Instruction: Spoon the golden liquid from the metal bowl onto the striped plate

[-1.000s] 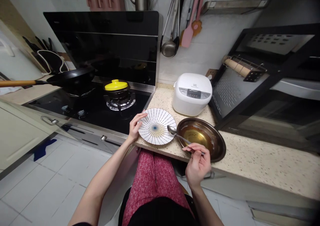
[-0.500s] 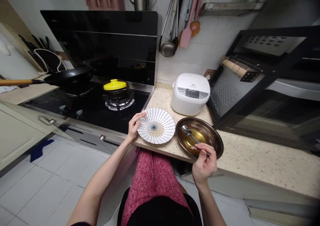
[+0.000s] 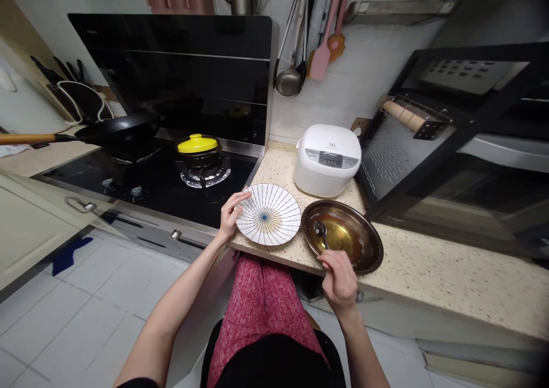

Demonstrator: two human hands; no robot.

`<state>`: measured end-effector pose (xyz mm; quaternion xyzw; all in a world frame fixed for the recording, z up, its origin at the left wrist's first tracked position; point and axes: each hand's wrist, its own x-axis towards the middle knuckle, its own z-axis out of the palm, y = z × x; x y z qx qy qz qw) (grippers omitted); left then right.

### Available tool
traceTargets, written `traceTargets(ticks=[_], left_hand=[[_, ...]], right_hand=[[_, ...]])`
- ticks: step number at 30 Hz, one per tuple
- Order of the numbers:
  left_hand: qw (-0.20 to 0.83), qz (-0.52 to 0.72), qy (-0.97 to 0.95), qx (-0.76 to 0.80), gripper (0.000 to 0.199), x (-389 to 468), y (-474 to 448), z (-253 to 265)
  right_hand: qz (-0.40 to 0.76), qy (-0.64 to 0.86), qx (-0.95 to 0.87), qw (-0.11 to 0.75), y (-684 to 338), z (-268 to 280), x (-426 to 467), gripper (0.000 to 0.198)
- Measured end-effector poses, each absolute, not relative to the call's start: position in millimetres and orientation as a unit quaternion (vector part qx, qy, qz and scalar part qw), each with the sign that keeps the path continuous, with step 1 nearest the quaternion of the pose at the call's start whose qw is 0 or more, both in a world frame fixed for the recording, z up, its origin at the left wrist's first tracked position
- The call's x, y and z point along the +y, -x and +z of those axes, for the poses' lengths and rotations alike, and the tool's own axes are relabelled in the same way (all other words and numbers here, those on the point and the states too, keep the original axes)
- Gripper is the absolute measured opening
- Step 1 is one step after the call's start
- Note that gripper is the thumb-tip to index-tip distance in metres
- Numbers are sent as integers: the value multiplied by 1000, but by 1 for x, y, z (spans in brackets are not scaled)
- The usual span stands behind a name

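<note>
Desk (image 3: 446, 276): pale top, dark-speckled. Standing on it: one rice cooker (image 3: 323, 179), white, toward the back; one plate (image 3: 274, 202), white, dark radiating lines, near front edge; one metal bowl (image 3: 372, 238), just right of plate.

top (image 3: 277, 365): black | left sleeve (image 3: 137, 383): black, short | trousers (image 3: 249, 313): mottled pinkish-red

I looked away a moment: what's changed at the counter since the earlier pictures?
The head of the spoon has moved right, from the rim of the striped plate to over the metal bowl. The right hand holding it has turned knuckles-up. The left hand stays at the plate's edge.
</note>
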<state>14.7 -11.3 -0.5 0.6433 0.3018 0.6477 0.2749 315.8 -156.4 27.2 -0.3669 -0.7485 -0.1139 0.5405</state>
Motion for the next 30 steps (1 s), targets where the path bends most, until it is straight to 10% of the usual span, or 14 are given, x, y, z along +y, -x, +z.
traceTargets(ticks=[11, 30], left_hand=[[286, 651, -637, 299, 36, -12, -16, 0], [288, 649, -640, 294, 37, -11, -16, -1]], right_hand=[[0, 423, -518, 744, -290, 18, -159, 17], [165, 421, -575, 682, -238, -10, -132, 21]])
